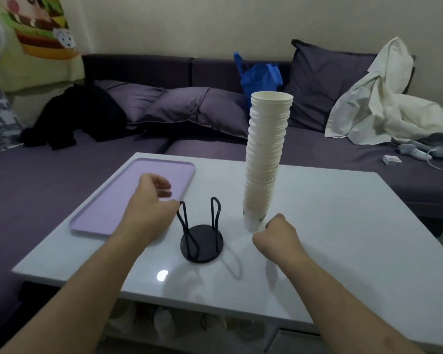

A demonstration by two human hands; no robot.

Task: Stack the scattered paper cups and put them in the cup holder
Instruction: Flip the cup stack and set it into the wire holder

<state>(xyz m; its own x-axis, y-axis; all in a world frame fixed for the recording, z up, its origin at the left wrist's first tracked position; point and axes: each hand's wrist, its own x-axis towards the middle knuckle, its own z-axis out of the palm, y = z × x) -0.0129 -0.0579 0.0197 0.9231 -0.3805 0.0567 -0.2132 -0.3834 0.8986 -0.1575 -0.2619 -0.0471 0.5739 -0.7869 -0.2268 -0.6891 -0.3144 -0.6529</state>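
White table [343, 226]: left hand [149, 208] pinching cup holder [201, 233] loop; right hand [279, 238] fisted beside cup stack [265, 159].

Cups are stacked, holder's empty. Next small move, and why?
Probably lift the cup stack and lower it between the wire loops of the cup holder. The stack stands on the table beside the holder, the right hand is at its base, and the left hand touches one loop.

The room is dim and flat-lit. A small round glare spot shines on the glossy white worktop [343, 226]. Soft shadows fall toward the viewer. Edges bow from wide-angle distortion; detail is soft throughout.
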